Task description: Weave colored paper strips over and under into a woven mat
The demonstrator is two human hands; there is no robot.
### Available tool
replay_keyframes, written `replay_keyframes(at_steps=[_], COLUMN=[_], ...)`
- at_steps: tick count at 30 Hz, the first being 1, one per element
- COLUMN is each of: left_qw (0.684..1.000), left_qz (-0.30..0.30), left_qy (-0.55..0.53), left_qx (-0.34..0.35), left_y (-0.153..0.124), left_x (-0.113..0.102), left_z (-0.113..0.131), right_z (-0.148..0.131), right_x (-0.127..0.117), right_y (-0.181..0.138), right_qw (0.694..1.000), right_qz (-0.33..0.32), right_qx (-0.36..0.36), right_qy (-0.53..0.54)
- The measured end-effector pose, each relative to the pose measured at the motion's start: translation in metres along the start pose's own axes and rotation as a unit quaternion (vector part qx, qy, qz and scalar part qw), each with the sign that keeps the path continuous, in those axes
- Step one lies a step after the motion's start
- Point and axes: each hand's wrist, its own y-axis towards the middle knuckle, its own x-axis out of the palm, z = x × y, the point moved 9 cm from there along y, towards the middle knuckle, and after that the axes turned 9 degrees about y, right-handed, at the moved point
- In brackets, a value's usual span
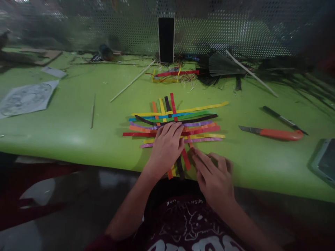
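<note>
Coloured paper strips lie crossed over and under each other in a loose weave, with a red strip and a yellow strip among those running sideways. My left hand rests flat on the middle of the weave, its fingers stretched forward and covering some crossings. Low on the right side, my right hand has its fingertips on the lower end of an orange strip, which seems pinched there. Below my left hand, the ends of a dark strip and another red strip stick out toward me.
An orange-handled knife and a dark pen-like tool lie to the right, near a phone-like device. A phone stands upright behind scraps. Thin sticks, a brush-like bundle and a printed paper lie around.
</note>
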Motion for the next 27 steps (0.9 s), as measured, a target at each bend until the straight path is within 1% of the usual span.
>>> replay_keyframes(at_steps=[4,9,17,21,24,27], left_qw=[1.0,1.0,0.999,0.999,0.999,0.999], left_qz=[-0.003,-0.011,-0.02,-0.013,-0.006,0.007], left_qy=[0.011,-0.011,-0.02,-0.029,-0.038,-0.048], left_qx=[0.0,-0.017,-0.019,-0.015,-0.011,-0.013], left_y=[0.001,0.001,0.0,0.0,0.0,-0.001], left_x=[0.0,0.0,0.0,-0.002,-0.004,-0.003], left_z=[0.002,-0.002,-0.005,-0.004,-0.005,-0.007], right_z=[0.004,0.006,0.003,0.003,0.003,0.0], right_x=[0.002,0.003,-0.002,-0.002,-0.009,-0.02], right_y=[0.002,0.001,0.008,0.007,0.007,0.015], right_qw=[1.0,1.0,1.0,0.999,0.997,0.992], right_qz=[-0.006,-0.006,-0.002,-0.004,0.01,0.026], right_qx=[-0.004,-0.007,-0.008,-0.007,-0.006,-0.02], right_qy=[0.013,0.021,0.029,0.035,0.074,0.122])
